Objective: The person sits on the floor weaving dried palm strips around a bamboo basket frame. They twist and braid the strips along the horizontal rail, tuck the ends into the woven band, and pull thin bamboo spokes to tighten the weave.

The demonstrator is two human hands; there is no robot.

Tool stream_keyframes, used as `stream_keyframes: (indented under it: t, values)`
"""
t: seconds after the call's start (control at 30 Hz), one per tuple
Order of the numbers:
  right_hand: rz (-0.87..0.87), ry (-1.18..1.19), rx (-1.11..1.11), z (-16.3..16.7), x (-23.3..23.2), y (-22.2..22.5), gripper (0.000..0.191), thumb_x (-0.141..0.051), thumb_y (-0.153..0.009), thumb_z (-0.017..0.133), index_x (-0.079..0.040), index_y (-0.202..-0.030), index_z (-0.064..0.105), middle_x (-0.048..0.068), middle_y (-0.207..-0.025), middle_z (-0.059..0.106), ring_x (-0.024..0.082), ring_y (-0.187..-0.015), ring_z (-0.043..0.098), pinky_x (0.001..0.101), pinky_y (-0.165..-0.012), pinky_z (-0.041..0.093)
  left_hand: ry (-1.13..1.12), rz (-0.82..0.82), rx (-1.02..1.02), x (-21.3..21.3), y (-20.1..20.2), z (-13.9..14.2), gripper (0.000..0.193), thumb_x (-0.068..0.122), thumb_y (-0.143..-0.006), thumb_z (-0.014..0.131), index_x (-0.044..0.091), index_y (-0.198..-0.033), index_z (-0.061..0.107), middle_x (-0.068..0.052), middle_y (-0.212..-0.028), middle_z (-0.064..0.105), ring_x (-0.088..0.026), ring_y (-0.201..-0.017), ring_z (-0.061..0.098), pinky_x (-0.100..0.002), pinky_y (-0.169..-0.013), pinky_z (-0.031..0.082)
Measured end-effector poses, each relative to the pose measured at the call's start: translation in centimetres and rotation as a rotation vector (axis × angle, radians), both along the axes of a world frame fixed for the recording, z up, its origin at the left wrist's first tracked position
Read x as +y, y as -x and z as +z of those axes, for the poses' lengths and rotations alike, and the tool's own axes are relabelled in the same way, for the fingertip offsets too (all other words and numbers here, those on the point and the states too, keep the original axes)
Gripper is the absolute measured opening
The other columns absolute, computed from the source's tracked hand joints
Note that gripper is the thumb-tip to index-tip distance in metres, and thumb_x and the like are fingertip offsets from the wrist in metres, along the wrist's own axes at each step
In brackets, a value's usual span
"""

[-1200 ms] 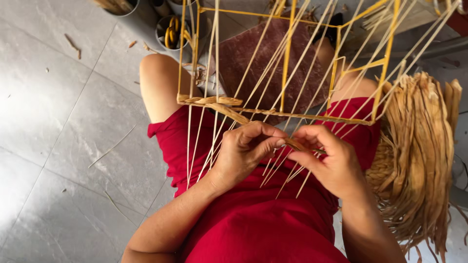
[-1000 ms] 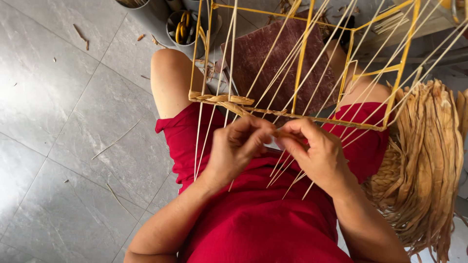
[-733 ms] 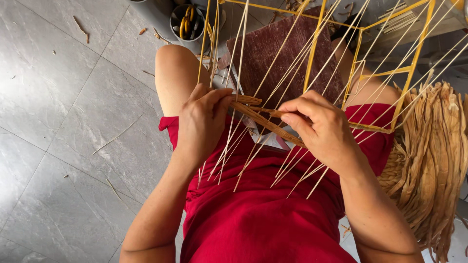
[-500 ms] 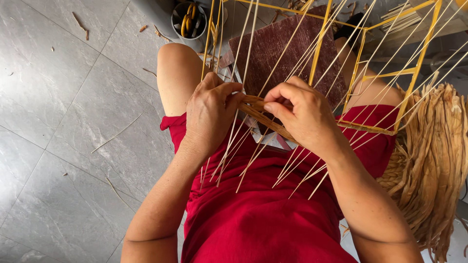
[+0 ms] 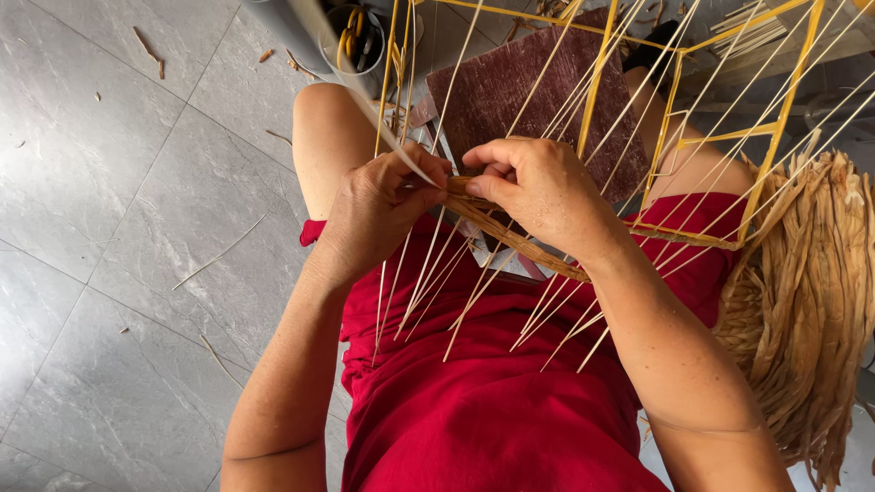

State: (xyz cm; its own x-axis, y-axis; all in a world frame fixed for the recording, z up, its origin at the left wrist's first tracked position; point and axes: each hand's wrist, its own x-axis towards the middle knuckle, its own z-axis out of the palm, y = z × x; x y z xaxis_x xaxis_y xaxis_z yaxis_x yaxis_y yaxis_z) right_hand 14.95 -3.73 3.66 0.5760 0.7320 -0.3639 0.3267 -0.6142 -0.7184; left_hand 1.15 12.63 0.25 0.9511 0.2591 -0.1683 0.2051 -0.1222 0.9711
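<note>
Moved since the earlier frames: both hands have risen from the lower ends of the stakes to the bottom rail of the frame and drawn close together; the view has closed in slightly.

Left hand (image 5: 378, 214): closed, fingers curled, thumb and forefinger pinching a pale flat strand (image 5: 387, 137) that runs up and far-left from the grip. Sits left of centre, just beside the right hand.

Right hand (image 5: 538, 187): closed, fingertips pinched on the brown weaving strip (image 5: 510, 239) at its left end, almost touching the left thumb. That strip runs from the grip down and right, along the bottom rail, passing among the stakes.

Yellow wire frame (image 5: 775, 137): box-shaped, open, held over the lap; its bars rise toward the far edge.

Thin pale stakes (image 5: 474, 301): many, strung on the frame, slanting from far right to near left, loose ends hanging over the red garment (image 5: 492, 410).

Dark red mat (image 5: 519, 91): flat, behind the frame, far centre.

Bundle of dried straw-coloured fibre (image 5: 811, 301): large, right side, beside the right forearm, strands drooping toward the near edge.

Grey container (image 5: 351, 41): far centre-left on the floor, holding yellow-handled tools; exact kind cannot be told.

Grey tiled floor (image 5: 118, 228): left half, scattered with short fibre offcuts.
</note>
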Motion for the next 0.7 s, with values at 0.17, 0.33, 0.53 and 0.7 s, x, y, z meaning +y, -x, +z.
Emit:
stream_keyframes:
  t: [0.17, 0.33, 0.53, 0.7]
  values:
    - [0.101, -0.013, 0.000, -0.4, 0.8, -0.4, 0.033, -0.024, -0.089, 0.077, -0.008, -0.117, 0.076, 0.009, -0.093, 0.080, 0.017, -0.080, 0.078, 0.0317, -0.073, 0.060, -0.027, -0.069, -0.098, 0.6, 0.2, 0.1, 0.009, 0.000, -0.093, 0.073, 0.002, -0.093, 0.065, -0.006, -0.100, 0.071, -0.019, -0.124, 0.068, -0.028, -0.092, 0.063]
    - [0.137, 0.053, -0.042, -1.0, 1.3, -0.3, 0.024, -0.027, -0.087, 0.077, -0.011, -0.105, 0.079, 0.006, -0.088, 0.080, 0.019, -0.075, 0.077, 0.0351, -0.070, 0.059, -0.078, -0.109, -0.082, 1.0, 0.3, 0.5, 0.006, 0.001, -0.093, 0.072, 0.004, -0.093, 0.067, -0.007, -0.100, 0.071, -0.021, -0.126, 0.068, -0.030, -0.083, 0.062]
    - [0.146, -0.011, -0.285, -1.6, 1.3, 0.7, 0.024, -0.029, -0.084, 0.083, -0.007, -0.088, 0.076, 0.007, -0.086, 0.068, 0.025, -0.082, 0.070, 0.0411, -0.071, 0.054, -0.327, -0.103, -0.035, 0.7, -0.4, 0.3, 0.012, 0.011, -0.094, 0.074, 0.004, -0.097, 0.066, -0.010, -0.090, 0.075, -0.025, -0.088, 0.074, -0.035, -0.075, 0.057]
    - [0.132, -0.184, -0.484, -1.2, -0.1, 1.6, 0.023, -0.023, -0.084, 0.083, -0.005, -0.095, 0.072, 0.006, -0.087, 0.065, 0.024, -0.080, 0.066, 0.0418, -0.073, 0.052, -0.392, -0.063, -0.041, 0.5, -1.7, -0.2, 0.016, 0.011, -0.091, 0.075, 0.005, -0.097, 0.062, -0.010, -0.086, 0.077, -0.026, -0.080, 0.076, -0.038, -0.068, 0.058]
